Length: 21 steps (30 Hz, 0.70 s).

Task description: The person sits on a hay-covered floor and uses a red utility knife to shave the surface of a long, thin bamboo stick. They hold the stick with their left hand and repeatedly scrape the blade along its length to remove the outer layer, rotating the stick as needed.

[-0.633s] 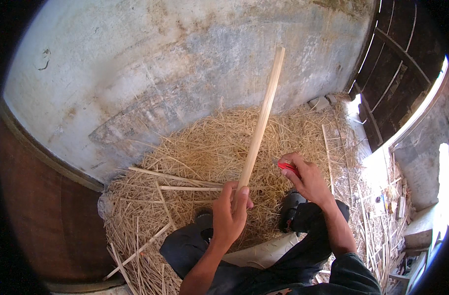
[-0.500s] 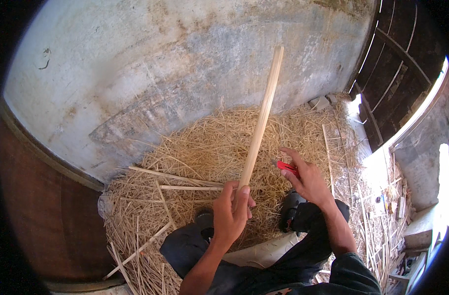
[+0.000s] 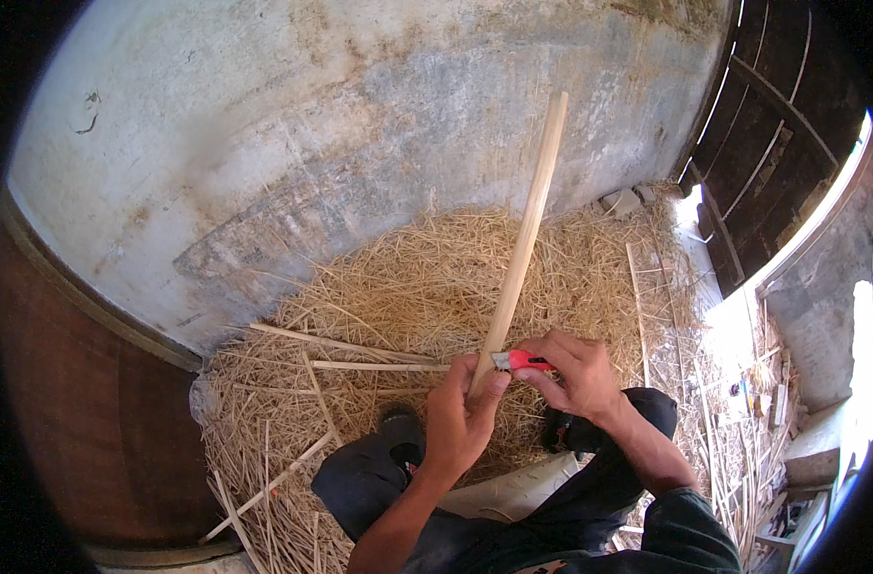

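A long, pale, flat wooden strip [image 3: 527, 239] rises away from me, tilted slightly right at its far end. My left hand [image 3: 458, 419] is closed round its near end, thumb on the right side. In my right hand [image 3: 582, 381] is a red utility knife [image 3: 529, 360], gripped between thumb and fingers. Its short metal blade points left and meets the strip's right edge, just above my left thumb. Both hands are close together above my knees.
Thin shavings [image 3: 408, 277] cover the floor around my feet, with several loose strips [image 3: 379, 366] on top. A stained wall [image 3: 360, 143] stands ahead. At left is a brown panel [image 3: 92, 411]; at far right, a dark wooden door [image 3: 771, 124] beside bright light.
My right hand has moved left and down, bringing the knife blade to the strip. The strip's far end has shifted slightly right.
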Each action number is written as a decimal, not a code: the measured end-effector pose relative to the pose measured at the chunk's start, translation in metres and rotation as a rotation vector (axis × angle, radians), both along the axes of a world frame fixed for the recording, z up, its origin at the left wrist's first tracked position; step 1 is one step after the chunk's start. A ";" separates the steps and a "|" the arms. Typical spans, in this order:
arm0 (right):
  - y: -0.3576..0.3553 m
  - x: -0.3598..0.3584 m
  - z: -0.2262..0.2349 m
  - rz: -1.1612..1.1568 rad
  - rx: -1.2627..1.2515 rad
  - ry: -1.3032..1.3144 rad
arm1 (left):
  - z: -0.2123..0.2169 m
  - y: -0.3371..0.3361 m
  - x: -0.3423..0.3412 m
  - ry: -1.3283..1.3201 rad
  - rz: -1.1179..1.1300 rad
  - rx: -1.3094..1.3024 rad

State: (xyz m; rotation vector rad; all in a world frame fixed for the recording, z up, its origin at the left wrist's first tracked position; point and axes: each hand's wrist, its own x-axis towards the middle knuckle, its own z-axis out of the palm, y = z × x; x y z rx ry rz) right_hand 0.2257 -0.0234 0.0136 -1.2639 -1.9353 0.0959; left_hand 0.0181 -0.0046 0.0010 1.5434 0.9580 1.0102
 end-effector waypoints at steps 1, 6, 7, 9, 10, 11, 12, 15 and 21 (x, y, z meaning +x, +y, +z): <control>0.000 -0.001 -0.001 0.021 0.013 -0.003 | -0.001 0.000 0.000 -0.003 -0.006 -0.008; -0.003 -0.006 -0.008 -0.005 0.046 -0.056 | 0.001 -0.001 0.000 -0.001 -0.014 -0.055; -0.004 -0.008 -0.008 -0.015 0.051 -0.052 | 0.001 -0.001 -0.001 0.012 -0.015 -0.067; -0.006 -0.010 -0.004 -0.034 0.052 -0.059 | 0.001 -0.002 -0.001 0.023 -0.016 -0.088; -0.007 -0.011 -0.003 -0.044 0.052 -0.062 | 0.001 -0.002 -0.001 0.019 -0.017 -0.099; -0.008 -0.012 -0.003 -0.060 0.053 -0.076 | 0.001 -0.002 -0.001 0.014 -0.019 -0.109; -0.009 -0.012 -0.004 -0.075 0.054 -0.090 | 0.000 -0.002 -0.001 0.024 -0.006 -0.062; -0.011 -0.015 -0.004 -0.102 0.067 -0.104 | -0.003 -0.001 0.001 0.044 0.031 0.035; -0.012 -0.015 -0.001 -0.135 0.079 -0.123 | -0.001 -0.002 0.002 0.048 0.048 0.014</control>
